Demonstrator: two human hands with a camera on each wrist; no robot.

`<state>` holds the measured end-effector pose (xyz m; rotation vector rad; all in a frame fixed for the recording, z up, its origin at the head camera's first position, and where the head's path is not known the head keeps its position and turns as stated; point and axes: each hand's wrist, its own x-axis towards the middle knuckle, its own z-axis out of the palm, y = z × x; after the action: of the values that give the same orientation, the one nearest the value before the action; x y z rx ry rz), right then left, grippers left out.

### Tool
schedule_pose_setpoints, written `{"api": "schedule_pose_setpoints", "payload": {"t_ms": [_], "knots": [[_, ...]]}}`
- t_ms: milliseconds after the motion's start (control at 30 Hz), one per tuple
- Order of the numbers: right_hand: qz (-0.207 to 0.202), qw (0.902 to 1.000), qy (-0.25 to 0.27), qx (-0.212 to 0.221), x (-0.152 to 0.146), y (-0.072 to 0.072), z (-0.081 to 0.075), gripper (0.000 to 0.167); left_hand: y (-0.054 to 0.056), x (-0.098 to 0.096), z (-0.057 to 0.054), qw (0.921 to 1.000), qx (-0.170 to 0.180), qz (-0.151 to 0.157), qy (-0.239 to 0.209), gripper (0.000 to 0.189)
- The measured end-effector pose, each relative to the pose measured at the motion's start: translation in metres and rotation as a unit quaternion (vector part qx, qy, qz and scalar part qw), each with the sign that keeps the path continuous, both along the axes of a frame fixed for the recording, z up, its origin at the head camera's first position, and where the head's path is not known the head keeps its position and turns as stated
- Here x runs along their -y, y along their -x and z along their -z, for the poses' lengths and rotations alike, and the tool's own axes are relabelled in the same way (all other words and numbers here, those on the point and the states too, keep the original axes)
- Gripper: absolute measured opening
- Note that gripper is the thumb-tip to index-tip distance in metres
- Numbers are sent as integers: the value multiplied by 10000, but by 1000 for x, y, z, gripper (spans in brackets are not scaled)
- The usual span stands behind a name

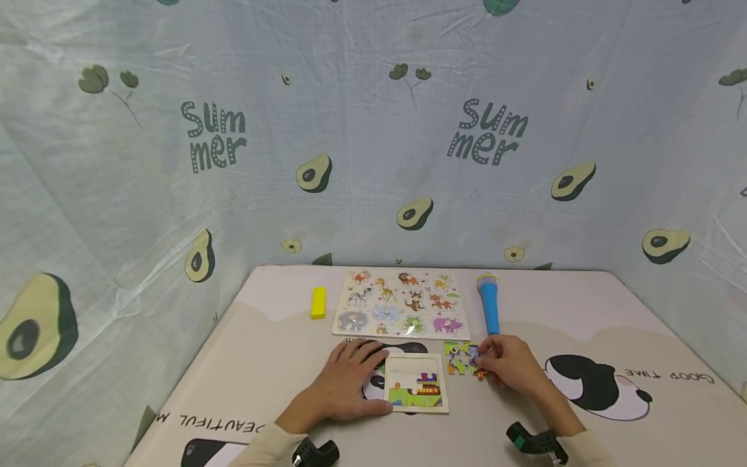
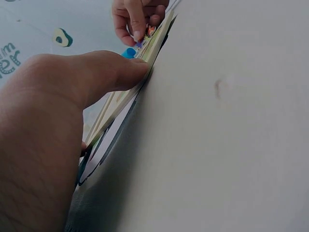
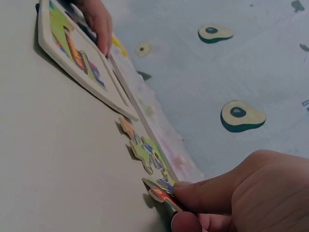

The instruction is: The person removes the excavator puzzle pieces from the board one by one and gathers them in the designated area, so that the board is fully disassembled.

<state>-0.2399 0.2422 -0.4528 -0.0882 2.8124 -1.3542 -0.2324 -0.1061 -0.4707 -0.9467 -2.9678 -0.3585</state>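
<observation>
Centrally, on a table (image 1: 280,370) with a pale, dog-printed cover, a person's two hands are at a small wooden jigsaw. The left hand (image 1: 349,388) rests at the left side of the square puzzle tray (image 1: 403,368), its fingers and thumb spread apart, the thumb pressing the near edge by the corner and the fingers by the far one. The right hand (image 1: 509,363) is nearly closed, pinching a small colourful puzzle piece (image 3: 164,195) between thumb and forefinger, low over the table to the right of the tray. Other loose pieces (image 1: 455,357) lie flat between that hand and the tray. Inside the tray, a partial picture (image 1: 403,397) in green, yellow, red and purple fills the near part; the rest shows bare pale wood. Behind the tray lies a large animal board (image 1: 401,285), with a yellow block (image 1: 318,303) to its left and a blue microphone (image 1: 490,308) to its right, near the right hand. An avocado-patterned curtain (image 1: 350,117) reading "summer" hangs beyond.
</observation>
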Motion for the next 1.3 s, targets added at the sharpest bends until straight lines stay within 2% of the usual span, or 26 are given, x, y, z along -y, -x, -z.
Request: {"api": "schedule_pose_setpoints", "payload": {"t_ms": [133,467,1000,1300], "knots": [[119,9993,-337,-100,2,-1,2,14,-1,0,0,10000,-31,26,-9,94],[157,9968,-711,-337,5,-3,2,8,0,0,0,10000,-41,10,-31,93],[31,9952,-788,-582,5,0,8,4,1,1,1,10000,-35,-7,25,94],[24,9951,-859,-490,5,-1,6,6,1,1,2,9999,-98,49,-82,94]]}}
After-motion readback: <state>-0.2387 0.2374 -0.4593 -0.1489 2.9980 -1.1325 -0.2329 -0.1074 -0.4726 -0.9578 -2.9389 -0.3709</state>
